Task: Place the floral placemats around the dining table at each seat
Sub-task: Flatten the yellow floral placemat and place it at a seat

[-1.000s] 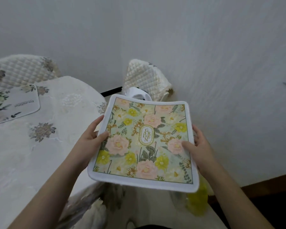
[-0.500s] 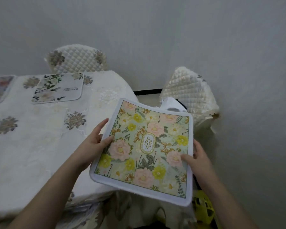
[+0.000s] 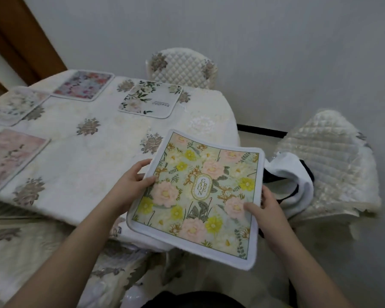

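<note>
I hold a green floral placemat point(image 3: 200, 196) with pink and yellow flowers and a white border, level above the table's near right corner. My left hand point(image 3: 131, 185) grips its left edge, thumb on top. Its right edge is pinched by my right hand point(image 3: 267, 210). Several other placemats lie on the dining table point(image 3: 93, 156): a white one with green leaves point(image 3: 150, 101) at the far right, a red and purple one point(image 3: 85, 85) at the back, a pale one point(image 3: 16, 105) at the far left, and a pink one point(image 3: 11, 156) at the near left.
A quilted cream chair point(image 3: 182, 70) stands behind the table by the wall. Another quilted chair point(image 3: 333, 161) stands to the right, with a white bag point(image 3: 291, 183) on it. A brown door frame point(image 3: 16, 38) is at the upper left. The grey wall is close behind.
The view has swung left, so more of the table and its placemats show. Both hands have carried the green placemat left, over the table's corner, and their grip is the same.
</note>
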The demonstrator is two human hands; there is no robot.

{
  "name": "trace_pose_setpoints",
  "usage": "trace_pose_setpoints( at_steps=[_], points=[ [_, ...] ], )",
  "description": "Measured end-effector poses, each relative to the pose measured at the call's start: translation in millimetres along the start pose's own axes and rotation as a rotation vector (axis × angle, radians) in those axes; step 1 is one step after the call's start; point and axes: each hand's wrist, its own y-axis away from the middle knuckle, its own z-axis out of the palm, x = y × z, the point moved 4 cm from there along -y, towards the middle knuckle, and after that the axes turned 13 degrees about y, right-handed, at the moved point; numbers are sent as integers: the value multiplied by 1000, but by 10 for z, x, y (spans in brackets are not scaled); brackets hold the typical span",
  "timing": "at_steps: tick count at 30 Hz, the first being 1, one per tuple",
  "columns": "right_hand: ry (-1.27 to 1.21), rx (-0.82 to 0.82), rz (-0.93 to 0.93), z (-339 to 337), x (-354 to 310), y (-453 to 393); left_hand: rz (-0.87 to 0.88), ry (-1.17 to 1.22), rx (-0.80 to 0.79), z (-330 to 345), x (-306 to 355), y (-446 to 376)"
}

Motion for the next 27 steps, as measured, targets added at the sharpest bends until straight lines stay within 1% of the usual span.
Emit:
trace_pose_setpoints(
  at_steps=[4, 8, 10, 13, 18, 21, 25, 27],
  points=[
    [55, -91, 6, 319, -62, -173, 14, -35, 128, -396, -98, 81],
    [82, -200, 19, 822, -106, -276, 22, -97, 234, -851, -192, 134],
    [104, -219, 19, 1078, -121, -322, 17, -124, 253, -1091, -220, 154],
    [100, -236, 30, 1417, -173, -367, 16, -92, 284, -1459, -254, 202],
    [90, -301, 98, 1947, -248, -432, 23, -62, 356, -2024, -266, 210],
    [71, -306, 126, 2219, -272, -477, 10, -38, 376, -2314, -300, 165],
    [62, -344, 127, 2541, -324, -525, 3, -63, 399, -2649, -277, 88],
    [62, -352, 128, 2674, -350, -570, 5, -117, 423, -2783, -238, 48]
  ],
)
